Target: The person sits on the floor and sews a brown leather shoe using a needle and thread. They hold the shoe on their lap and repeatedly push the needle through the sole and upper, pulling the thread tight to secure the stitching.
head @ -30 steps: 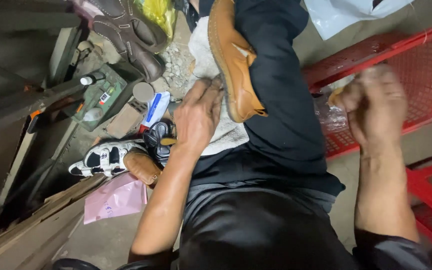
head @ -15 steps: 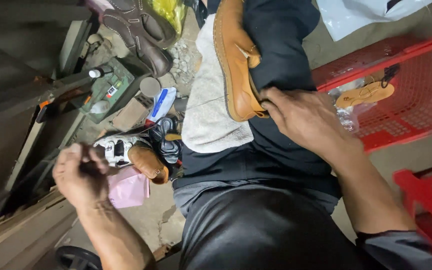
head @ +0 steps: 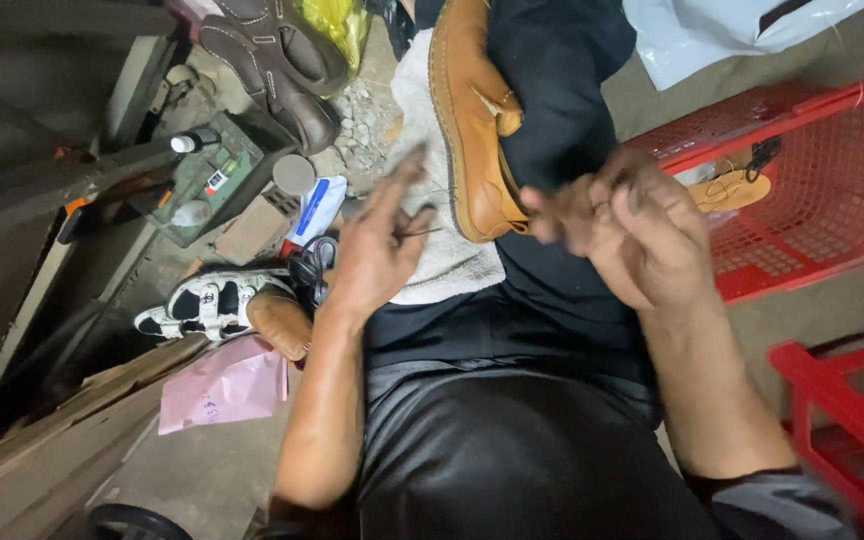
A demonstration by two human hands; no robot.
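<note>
A tan leather shoe (head: 469, 120) lies sole-edge up on a white towel (head: 442, 265) across my lap, against my dark trouser leg (head: 562, 90). My left hand (head: 377, 250) hovers over the towel just left of the shoe and pinches a thin dark needle-like piece (head: 420, 233) between thumb and fingers, index finger stretched out. My right hand (head: 632, 225) is blurred, fingers curled, beside the shoe's near end. What the right hand holds is unclear.
A red plastic basket (head: 832, 200) on the right holds a tan insole (head: 732, 190); a second red crate (head: 842, 410) stands nearer. On the floor to the left are a white sandal (head: 207, 300), brown shoes (head: 282, 60), a green tray of small bottles (head: 212, 180) and a pink sheet (head: 222, 385).
My left hand came up from the floor at the left to the towel on my lap. My right hand lifted off the shoe and drew toward the left hand.
</note>
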